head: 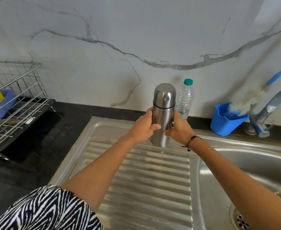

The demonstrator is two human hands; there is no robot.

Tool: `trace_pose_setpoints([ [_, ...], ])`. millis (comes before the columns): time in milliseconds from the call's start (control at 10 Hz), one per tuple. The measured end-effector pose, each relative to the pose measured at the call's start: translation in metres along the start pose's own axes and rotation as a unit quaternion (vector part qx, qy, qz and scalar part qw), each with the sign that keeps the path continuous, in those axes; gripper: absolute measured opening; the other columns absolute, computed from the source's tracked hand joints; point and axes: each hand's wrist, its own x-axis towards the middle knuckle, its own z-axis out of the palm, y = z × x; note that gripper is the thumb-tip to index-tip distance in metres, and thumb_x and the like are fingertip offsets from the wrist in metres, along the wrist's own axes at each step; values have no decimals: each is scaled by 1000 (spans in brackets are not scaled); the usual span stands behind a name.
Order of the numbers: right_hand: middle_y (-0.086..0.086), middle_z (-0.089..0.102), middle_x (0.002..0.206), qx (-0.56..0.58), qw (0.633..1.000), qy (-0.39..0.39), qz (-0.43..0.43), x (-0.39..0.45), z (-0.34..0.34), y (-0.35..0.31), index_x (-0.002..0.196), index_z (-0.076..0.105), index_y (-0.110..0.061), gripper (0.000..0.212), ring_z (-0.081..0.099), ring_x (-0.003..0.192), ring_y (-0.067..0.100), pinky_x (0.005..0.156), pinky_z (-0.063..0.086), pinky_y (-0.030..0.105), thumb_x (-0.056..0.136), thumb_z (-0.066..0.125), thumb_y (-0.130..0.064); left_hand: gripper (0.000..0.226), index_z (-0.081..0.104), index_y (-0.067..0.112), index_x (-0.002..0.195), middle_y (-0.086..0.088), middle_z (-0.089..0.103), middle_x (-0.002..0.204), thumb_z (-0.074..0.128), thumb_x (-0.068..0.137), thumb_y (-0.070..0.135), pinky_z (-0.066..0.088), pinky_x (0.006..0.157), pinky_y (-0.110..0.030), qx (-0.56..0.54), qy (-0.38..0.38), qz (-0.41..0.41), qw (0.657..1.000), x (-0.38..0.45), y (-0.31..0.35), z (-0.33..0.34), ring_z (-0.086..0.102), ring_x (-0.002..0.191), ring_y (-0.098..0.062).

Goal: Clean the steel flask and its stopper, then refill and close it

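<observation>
**Both hands on the closed flask, cup not yet off**

The steel flask (163,113) stands upright at the centre of the frame, its base on the back edge of the ribbed steel drainboard (146,176), with its domed cup lid (164,95) seated on top. The left hand (143,127) wraps the body from the left, thumb across the front and fingers curled behind; the right hand (179,128) wraps it from the right in the same way. Both grip the lower body, below the dark seam under the cup.

The job looks barely begun, since nothing is opened. To do this step well, I would keep one hand low to hold the body steady and shift the other up onto the cup, above the seam, before twisting; turning with both hands on the body would only spin the flask. Moving it over the sink basin (246,171) at lower right first would catch any spill.

The stopper cannot be seen; it is presumably under the cup. Whether the flask holds liquid cannot be told. The fingertips behind the flask are hidden. A clear plastic bottle (184,100) stands just behind, partly covered by the flask. At the right edge the tap (267,107) is cut off, and the pale brush (246,102) resting in the blue holder (226,122) is blurred. The wire rack (17,103) on the dark desk (36,146) at left runs out of frame
</observation>
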Motion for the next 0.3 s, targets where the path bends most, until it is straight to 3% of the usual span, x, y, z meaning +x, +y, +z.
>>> trace_pose_setpoints([
  [200, 6, 55, 97, -53, 998, -45, 12, 0, -9, -4, 124, 31, -6, 60, 59, 95, 27, 77, 48, 32, 79, 70, -12, 66, 24, 12, 145, -7, 49, 139, 62, 92, 22, 41, 104, -39, 19, -38, -14, 999, -3, 0, -9, 49, 126, -23],
  [300, 15, 59, 111, -87, 996, -28, -2, -4, -17, -8, 138, 23, -8, 66, 58, 104, 30, 83, 47, 34, 83, 61, -6, 77, 10, 15, 151, -9, 29, 153, 60, 93, 21, 32, 109, -40, 56, -65, -24, 996, -7, -2, -18, 33, 138, -26],
])
